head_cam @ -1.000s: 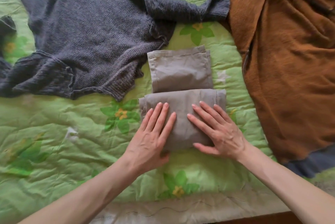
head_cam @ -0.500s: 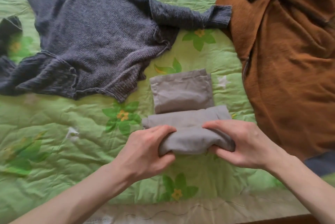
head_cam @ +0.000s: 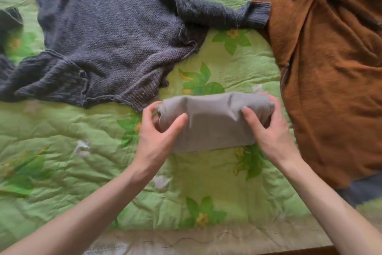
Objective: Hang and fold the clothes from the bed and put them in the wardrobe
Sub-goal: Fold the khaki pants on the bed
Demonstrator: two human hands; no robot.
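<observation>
Two hands, left hand point(head_cam: 154, 130) and right hand point(head_cam: 272, 130), each pinch an end of the folded grey garment point(head_cam: 215, 122) over the green quilt point(head_cam: 206, 182), between the grey sweater point(head_cam: 107, 33) and the brown garment point(head_cam: 330, 73).

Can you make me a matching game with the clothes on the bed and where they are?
Things:
1. grey knitted sweater
2. brown garment
3. folded beige garment
4. green flowered quilt

Places or states:
A. held at both ends by the left hand and the right hand
B. spread under everything
C. lying at the far left
D. lying along the right side

Pairs: 1-C, 2-D, 3-A, 4-B
</observation>
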